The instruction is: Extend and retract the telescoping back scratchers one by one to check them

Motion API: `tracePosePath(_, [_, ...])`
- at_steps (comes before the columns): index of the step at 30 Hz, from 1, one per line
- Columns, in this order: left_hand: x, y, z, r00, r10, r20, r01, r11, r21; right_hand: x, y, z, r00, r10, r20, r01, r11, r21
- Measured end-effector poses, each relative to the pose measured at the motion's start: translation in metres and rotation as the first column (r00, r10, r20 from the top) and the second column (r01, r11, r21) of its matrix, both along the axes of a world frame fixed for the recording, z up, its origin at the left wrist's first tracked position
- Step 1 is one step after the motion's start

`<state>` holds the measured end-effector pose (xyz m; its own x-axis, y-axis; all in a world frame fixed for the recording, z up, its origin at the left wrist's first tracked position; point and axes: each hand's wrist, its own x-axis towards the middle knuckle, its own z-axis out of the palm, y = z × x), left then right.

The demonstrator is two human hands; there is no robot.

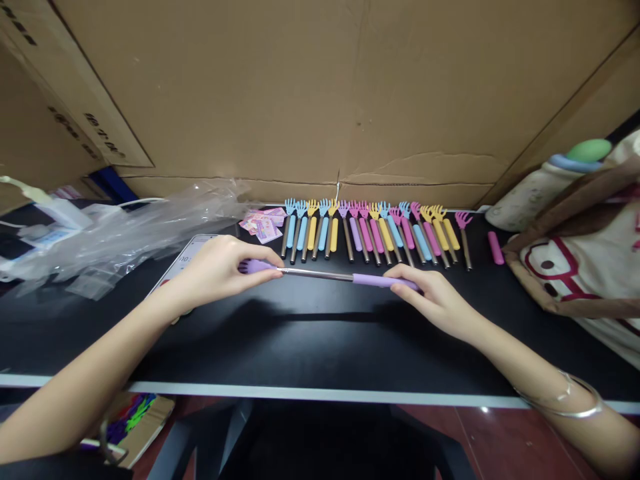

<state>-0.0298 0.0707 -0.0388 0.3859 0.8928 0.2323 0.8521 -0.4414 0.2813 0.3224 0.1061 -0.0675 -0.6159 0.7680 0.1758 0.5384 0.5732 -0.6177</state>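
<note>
Head camera view, looking down at a black table [320, 353] with both bare hands held just above it. The left hand [220, 270] is closed around the purple claw-shaped head of a telescopic back scratcher [330, 275]. The right hand [433, 297] grips the purple handle sleeve at the other end. The scratcher runs level between the two hands, its thin metal rod stretched out and showing in the gap, so the hands are well apart with the tool as the link.

Beyond the hands, along the far edge of the table, lies a row of back scratchers [375, 230] side by side, their heads toward a cardboard wall [320, 93], in blue, yellow, purple and pink. Past the right end of the row lies a loose pink sleeve [495, 247]. Beyond the left hand sit small pink cards [263, 224] and crumpled clear plastic bags [135, 223]. A phone [187, 257] lies partly hidden under the left hand. Farther right of the right hand rests a cream bag [585, 260]. A thin silver bangle [567, 397] circles the right wrist.
</note>
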Motion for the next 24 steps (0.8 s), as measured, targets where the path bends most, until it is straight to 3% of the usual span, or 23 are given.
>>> tracePosePath(4, [0.0013, -0.0015, -0.0009, 1.000, -0.015, -0.007, 0.015, 0.998, 0.066, -0.0012, -0.0005, 0.0025, 0.999, 0.006, -0.040, -0.012, 0.986, -0.168])
tracePosePath(8, [0.0048, -0.0036, 0.0001, 1.000, -0.028, -0.006, 0.028, 0.993, 0.115, -0.0005, 0.0015, -0.0002, 0.992, 0.034, -0.120, -0.080, 0.909, -0.409])
tracePosePath(11, [0.0079, -0.0041, 0.0010, 0.999, -0.042, -0.007, 0.043, 0.992, 0.120, -0.0004, 0.0032, -0.0016, 0.990, 0.043, -0.137, -0.102, 0.881, -0.462])
tracePosePath(13, [0.0094, -0.0038, 0.0011, 0.999, -0.034, -0.009, 0.035, 0.994, 0.102, -0.0010, 0.0035, -0.0008, 0.993, 0.020, -0.116, -0.066, 0.908, -0.414])
tracePosePath(17, [0.0099, -0.0019, -0.0006, 1.000, -0.014, 0.028, 0.012, 0.999, 0.051, -0.0026, 0.0018, 0.0027, 0.999, -0.029, -0.040, 0.023, 0.987, -0.157])
tracePosePath(24, [0.0081, 0.0005, -0.0033, 0.991, -0.028, 0.132, 0.041, 0.994, -0.098, -0.0009, -0.0029, 0.0024, 0.998, -0.060, -0.003, 0.060, 0.987, 0.152])
